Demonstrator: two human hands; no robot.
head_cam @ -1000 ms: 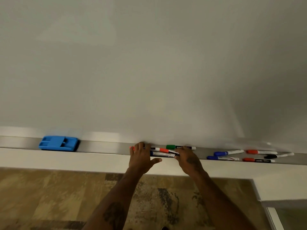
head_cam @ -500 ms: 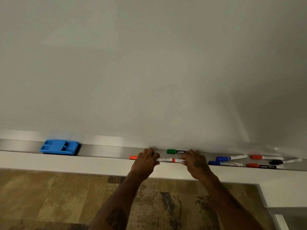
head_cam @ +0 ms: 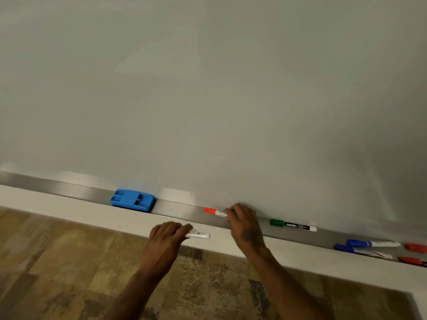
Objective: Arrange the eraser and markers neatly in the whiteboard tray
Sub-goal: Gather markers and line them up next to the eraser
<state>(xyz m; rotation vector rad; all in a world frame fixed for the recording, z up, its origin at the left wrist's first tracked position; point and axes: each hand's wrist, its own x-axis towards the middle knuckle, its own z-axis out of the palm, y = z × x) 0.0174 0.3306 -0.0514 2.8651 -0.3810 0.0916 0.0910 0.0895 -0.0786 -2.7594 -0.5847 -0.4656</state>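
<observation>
A blue eraser (head_cam: 132, 200) lies in the metal whiteboard tray (head_cam: 69, 189). My right hand (head_cam: 244, 224) grips a red-capped marker (head_cam: 213, 211) that lies in the tray, right of the eraser. My left hand (head_cam: 167, 236) holds a white marker (head_cam: 200, 235) in front of the tray, over the white ledge; its cap end is hidden in my fingers. A green-capped marker (head_cam: 292, 225) lies in the tray to the right of my right hand. Two blue-capped markers (head_cam: 369, 244) and two red-capped ones (head_cam: 414, 247) sit at the far right.
The whiteboard (head_cam: 208, 100) fills the upper view. A white ledge (head_cam: 69, 211) runs below the tray. Patterned brown flooring (head_cam: 69, 273) lies beneath.
The view has swung left. My left hand has lifted a marker out of the tray to the ledge front. My right hand now grips the red-capped marker nearer the eraser.
</observation>
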